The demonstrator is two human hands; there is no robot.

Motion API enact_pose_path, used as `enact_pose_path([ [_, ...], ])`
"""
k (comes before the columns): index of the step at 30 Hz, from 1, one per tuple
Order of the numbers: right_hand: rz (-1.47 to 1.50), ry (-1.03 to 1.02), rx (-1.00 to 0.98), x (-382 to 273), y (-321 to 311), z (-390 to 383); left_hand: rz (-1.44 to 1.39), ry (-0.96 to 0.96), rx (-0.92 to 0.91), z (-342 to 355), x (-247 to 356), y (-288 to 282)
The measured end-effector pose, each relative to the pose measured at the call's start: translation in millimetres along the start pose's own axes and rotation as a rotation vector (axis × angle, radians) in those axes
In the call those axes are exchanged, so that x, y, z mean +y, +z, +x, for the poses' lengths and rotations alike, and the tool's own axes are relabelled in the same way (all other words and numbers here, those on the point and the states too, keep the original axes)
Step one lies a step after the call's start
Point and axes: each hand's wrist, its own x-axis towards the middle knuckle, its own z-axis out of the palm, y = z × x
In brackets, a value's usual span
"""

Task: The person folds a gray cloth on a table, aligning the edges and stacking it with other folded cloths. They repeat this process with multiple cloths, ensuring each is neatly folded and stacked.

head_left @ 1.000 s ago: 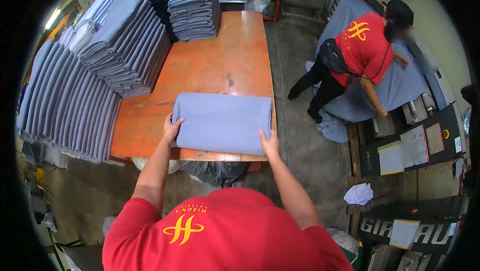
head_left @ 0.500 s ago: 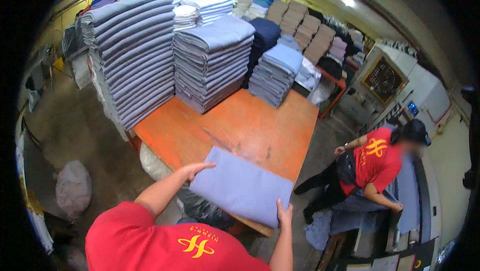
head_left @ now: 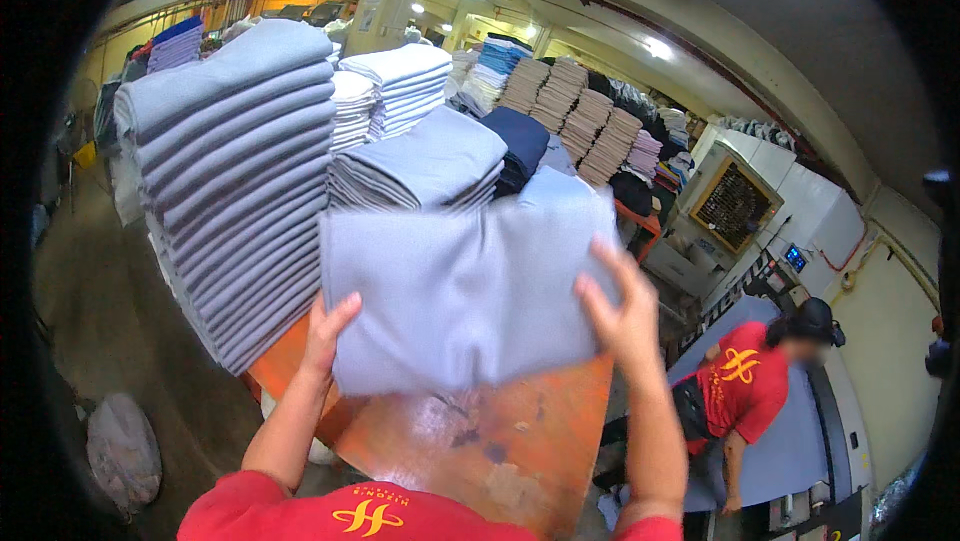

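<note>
A folded grey-blue cloth [head_left: 455,301] is held up above the orange tabletop [head_left: 470,451], its broad side facing me. My left hand [head_left: 330,333] grips its left edge, thumb in front. At the opposite edge my right hand [head_left: 620,306] holds it, slightly blurred, with fingers partly spread over the cloth. Behind it rises a stack of folded grey-blue cloths [head_left: 425,159], its lower part hidden by the held one. To the left stands a taller stack of similar cloths [head_left: 240,191]. A pale blue stack [head_left: 560,187] shows partly behind the cloth's right end.
Navy cloths [head_left: 518,141], white cloths [head_left: 405,81] and brown stacks [head_left: 570,106] fill the back. On the right, a person in a red shirt [head_left: 735,381] leans beside a spread grey-blue cloth [head_left: 800,441], near a large machine [head_left: 735,191]. A wrapped bundle [head_left: 122,451] lies on the floor at left.
Both hands have lifted the folded cloth off the near table edge and carried it forward toward the stacks. My view has tilted up. The person at right has bent further over the cloth.
</note>
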Motion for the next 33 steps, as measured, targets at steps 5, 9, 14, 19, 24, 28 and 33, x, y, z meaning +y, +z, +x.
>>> enact_pose_path([
  [5,-0.309,-0.308,0.393,15,40,247,-0.017,0.436,0.204,150,37,39],
  [9,-0.448,0.131,0.371,82,148,327,-0.108,0.353,0.309,262,18,41],
  [14,-0.110,0.455,-0.073,170,297,263,0.251,-0.044,0.341,289,-38,4],
  [19,0.670,0.813,-0.109,203,331,222,0.586,0.069,0.294,298,-25,-55],
  [24,0.791,0.977,-0.147,188,321,257,1.148,0.638,0.348,318,-29,-60],
  [28,0.812,0.926,-0.156,172,338,268,1.144,0.625,0.416,332,-60,-52],
  [33,1.033,0.938,0.310,173,353,227,1.386,0.853,0.427,370,-104,-101],
])
